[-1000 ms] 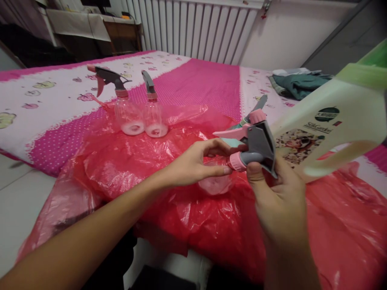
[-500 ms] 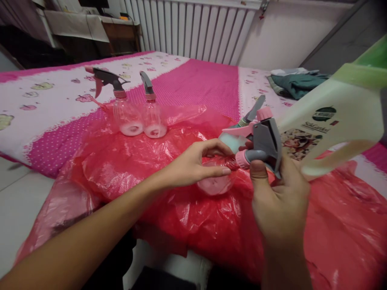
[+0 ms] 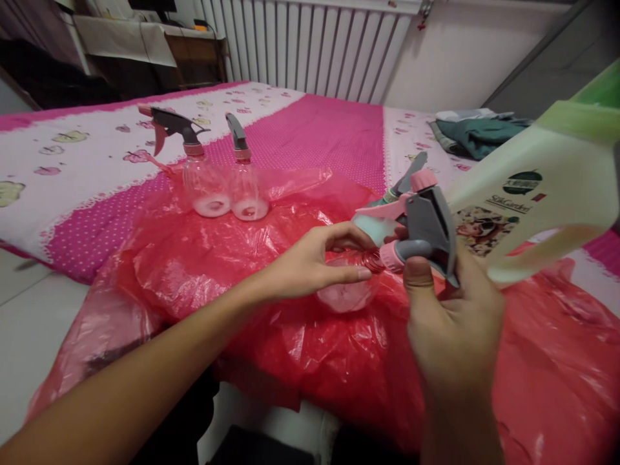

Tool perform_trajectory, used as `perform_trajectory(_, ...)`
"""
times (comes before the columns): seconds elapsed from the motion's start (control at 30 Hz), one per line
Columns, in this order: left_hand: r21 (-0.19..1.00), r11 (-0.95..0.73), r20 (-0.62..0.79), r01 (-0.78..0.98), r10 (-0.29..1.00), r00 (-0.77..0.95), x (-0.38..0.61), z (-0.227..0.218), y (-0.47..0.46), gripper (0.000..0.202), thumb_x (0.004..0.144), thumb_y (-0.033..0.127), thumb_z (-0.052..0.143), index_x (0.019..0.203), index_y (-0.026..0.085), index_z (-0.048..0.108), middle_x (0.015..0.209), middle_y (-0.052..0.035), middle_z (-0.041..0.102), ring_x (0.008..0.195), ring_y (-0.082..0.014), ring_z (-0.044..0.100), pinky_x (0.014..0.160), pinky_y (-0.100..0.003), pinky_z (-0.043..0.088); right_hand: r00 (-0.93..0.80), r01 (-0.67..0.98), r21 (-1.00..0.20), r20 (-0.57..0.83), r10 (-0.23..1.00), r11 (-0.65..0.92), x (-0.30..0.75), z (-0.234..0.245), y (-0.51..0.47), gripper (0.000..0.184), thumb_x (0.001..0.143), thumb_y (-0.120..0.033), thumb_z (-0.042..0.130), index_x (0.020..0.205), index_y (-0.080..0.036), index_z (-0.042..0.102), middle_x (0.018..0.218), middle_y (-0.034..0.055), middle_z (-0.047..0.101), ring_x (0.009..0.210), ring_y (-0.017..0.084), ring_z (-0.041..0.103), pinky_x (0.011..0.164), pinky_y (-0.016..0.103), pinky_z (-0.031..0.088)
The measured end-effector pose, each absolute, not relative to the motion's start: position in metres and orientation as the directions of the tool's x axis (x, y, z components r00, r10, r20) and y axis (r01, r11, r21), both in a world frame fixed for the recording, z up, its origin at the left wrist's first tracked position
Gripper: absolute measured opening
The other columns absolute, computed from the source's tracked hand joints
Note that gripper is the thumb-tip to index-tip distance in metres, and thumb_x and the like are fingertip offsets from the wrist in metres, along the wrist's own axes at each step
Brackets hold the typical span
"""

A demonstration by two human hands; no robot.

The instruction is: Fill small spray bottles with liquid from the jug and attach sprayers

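My left hand (image 3: 334,258) is closed round a small clear spray bottle (image 3: 346,294), which lies tilted with its threaded neck pointing right. A grey and pink trigger sprayer head (image 3: 429,219) is in my right hand (image 3: 453,310), thumb against its lower part. The sprayer's pink collar sits right at the mouth of the bottle; whether the threads are engaged I cannot tell. Behind it, partly hidden, is another spray bottle (image 3: 372,226) with bluish liquid. Close to my right hand a large white jug (image 3: 547,187) with a green cap leans at a slant.
Two clear spray bottles with sprayer heads, one (image 3: 206,187) beside the other (image 3: 248,187), stand upright at the left on crumpled red plastic sheeting (image 3: 194,271). Underneath is a bed with a pink patterned cover (image 3: 334,129). Folded clothes (image 3: 479,135) lie at the back right, near a radiator (image 3: 305,48).
The sprayer head and my right hand have shifted very slightly right, the collar a touch further from the bottle neck. My left hand keeps its hold on the bottle.
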State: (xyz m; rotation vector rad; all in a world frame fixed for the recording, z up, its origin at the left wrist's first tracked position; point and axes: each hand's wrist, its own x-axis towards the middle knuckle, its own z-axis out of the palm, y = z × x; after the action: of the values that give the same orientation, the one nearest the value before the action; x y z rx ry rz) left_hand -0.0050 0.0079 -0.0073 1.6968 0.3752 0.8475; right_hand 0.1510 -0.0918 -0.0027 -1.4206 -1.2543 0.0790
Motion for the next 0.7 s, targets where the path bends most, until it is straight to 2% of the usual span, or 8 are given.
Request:
perform_trajectory(0.17, 0.938, -0.299, 0.333, -0.174, 0.641, 0.692, -0.0052, -0.0067, 0.0075, 0.027, 0.083, 0.024, 0.086, 0.103, 0.017, 0.069, 0.112, -0.0087, 0.074, 0.109, -0.0223, 0.07, 0.1, -0.036, 0.053, 0.406, 0.562, -0.77, 0.575, 0.71, 0.302, 0.152, -0.004, -0.0922, 0.034, 0.098, -0.054, 0.065, 0.106, -0.024, 0.079, 0.103, 0.0067, 0.072, 0.102, 0.024, 0.066, 0.095, 0.042, 0.049)
perform_trajectory(0.27, 0.938, -0.3, 0.335, -0.176, 0.642, 0.69, -0.0055, -0.0076, 0.0078, 0.028, 0.083, 0.026, 0.086, 0.103, 0.017, 0.069, 0.112, -0.0086, 0.074, 0.109, -0.022, 0.07, 0.1, -0.035, 0.053, 0.401, 0.662, -0.699, 0.637, 0.658, 0.273, 0.1513, -0.0022, -0.0929, 0.036, 0.099, -0.055, 0.064, 0.103, -0.023, 0.079, 0.099, 0.0069, 0.07, 0.102, 0.025, 0.061, 0.093, 0.042, 0.046)
perform_trajectory(0.37, 0.936, -0.299, 0.341, -0.185, 0.641, 0.688, -0.0057, -0.0085, 0.0078, 0.027, 0.084, 0.025, 0.086, 0.104, 0.017, 0.069, 0.111, -0.0084, 0.074, 0.108, -0.0213, 0.07, 0.099, -0.034, 0.053, 0.331, 0.705, -0.654, 0.645, 0.689, 0.274, 0.1497, 0.0008, -0.0936, 0.036, 0.1, -0.054, 0.062, 0.099, -0.023, 0.078, 0.092, 0.006, 0.068, 0.094, 0.024, 0.058, 0.092, 0.043, 0.044)
perform_trajectory(0.47, 0.935, -0.306, 0.342, -0.181, 0.637, 0.691, -0.0053, -0.0086, 0.0076, 0.029, 0.084, 0.024, 0.086, 0.106, 0.016, 0.07, 0.111, -0.0082, 0.073, 0.108, -0.0212, 0.069, 0.1, -0.035, 0.053, 0.314, 0.731, -0.63, 0.652, 0.691, 0.262, 0.1493, 0.0016, -0.0941, 0.033, 0.1, -0.053, 0.062, 0.101, -0.023, 0.078, 0.092, 0.0055, 0.068, 0.096, 0.024, 0.055, 0.094, 0.044, 0.042)
perform_trajectory(0.63, 0.938, -0.288, 0.337, -0.193, 0.631, 0.699, -0.0049, -0.0066, 0.0075, 0.027, 0.082, 0.024, 0.087, 0.102, 0.017, 0.07, 0.112, -0.0087, 0.074, 0.108, -0.0219, 0.07, 0.099, -0.035, 0.053, 0.375, 0.636, -0.716, 0.612, 0.696, 0.287, 0.1522, -0.0019, -0.0932, 0.036, 0.1, -0.055, 0.061, 0.106, -0.023, 0.076, 0.098, 0.0063, 0.069, 0.098, 0.025, 0.06, 0.094, 0.044, 0.045)
perform_trajectory(0.7, 0.939, -0.291, 0.331, -0.182, 0.625, 0.707, -0.0051, -0.0054, 0.0077, 0.027, 0.083, 0.025, 0.087, 0.102, 0.017, 0.07, 0.112, -0.0086, 0.075, 0.108, -0.0219, 0.071, 0.098, -0.035, 0.054, 0.393, 0.676, -0.687, 0.643, 0.658, 0.267, 0.1527, -0.0023, -0.093, 0.035, 0.101, -0.054, 0.061, 0.102, -0.023, 0.077, 0.097, 0.0064, 0.069, 0.101, 0.026, 0.059, 0.092, 0.042, 0.045)
